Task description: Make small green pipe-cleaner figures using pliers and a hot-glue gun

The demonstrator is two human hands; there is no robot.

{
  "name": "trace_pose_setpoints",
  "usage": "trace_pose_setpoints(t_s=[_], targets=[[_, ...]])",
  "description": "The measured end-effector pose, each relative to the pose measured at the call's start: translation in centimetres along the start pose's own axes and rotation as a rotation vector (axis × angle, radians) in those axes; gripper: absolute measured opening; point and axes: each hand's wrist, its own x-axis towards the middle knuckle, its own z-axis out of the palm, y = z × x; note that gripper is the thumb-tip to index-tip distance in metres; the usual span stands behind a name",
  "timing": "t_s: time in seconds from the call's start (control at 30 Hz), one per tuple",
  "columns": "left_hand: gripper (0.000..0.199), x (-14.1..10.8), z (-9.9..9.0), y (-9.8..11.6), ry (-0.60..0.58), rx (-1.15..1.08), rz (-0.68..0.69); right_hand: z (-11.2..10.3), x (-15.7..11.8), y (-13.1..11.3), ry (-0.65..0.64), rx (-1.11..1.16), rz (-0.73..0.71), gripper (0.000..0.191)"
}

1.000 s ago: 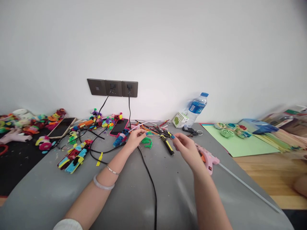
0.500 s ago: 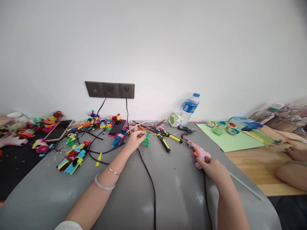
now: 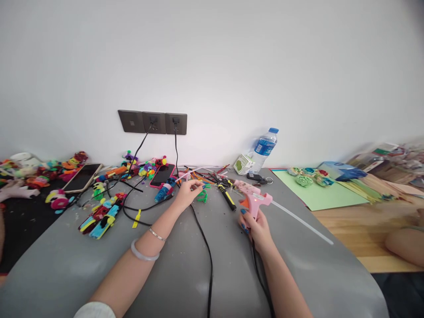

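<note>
The right hand (image 3: 260, 232) has its grip wrapped around the handle of the pink glue gun (image 3: 253, 201). The gun is over the middle right of the desk (image 3: 159, 274), its nose near the black and yellow pliers (image 3: 227, 198). A clear glue stick (image 3: 304, 224) pokes out the back. The left hand (image 3: 188, 194) has its fingers bent close together beside some green fuzzy bits (image 3: 202, 196); I can't see if its grip has anything small in it.

The step now looks like getting the glue gun ready. The next move seems to need a steady wrist, with the tip kept off the left fingers.

Half a second ago, the gun was farther right and the right hand was at its back end. The left hand is in almost the same spot.
</note>
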Motion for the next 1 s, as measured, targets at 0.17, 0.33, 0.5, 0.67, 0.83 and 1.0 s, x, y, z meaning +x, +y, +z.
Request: trace_pose_setpoints(t_s=[0.17, 0.33, 0.5, 0.67, 0.83, 1.0], targets=[[0.021, -0.21, 0.00, 0.23, 0.037, 0.012, 0.026, 0.33, -0.14, -0.51, -0.152, -0.139, 0.037, 0.038], [0.023, -0.33, 0.14, 0.29, 0.066, -0.007, 0.039, 0.42, -0.22, -0.78, -0.163, -0.191, 0.003, 0.036], [0.023, -0.45, 0.21, 0.59, 0.052, -0.039, 0.049, 0.65, -0.34, -0.39, -0.217, -0.224, -0.014, 0.041], [0.023, -0.57, 0.24, 0.83, 0.030, -0.025, 0.048, 0.58, -0.32, -0.30, -0.227, -0.200, -0.039, 0.045], [0.022, -0.61, 0.35, 0.71, 0.026, -0.015, 0.055, 0.67, -0.36, -0.49, -0.245, -0.215, -0.003, 0.048], [0.023, -0.65, 0.40, 0.60, 0.023, -0.021, 0.054, 0.62, -0.39, -0.39, -0.249, -0.230, -0.012, 0.047]])
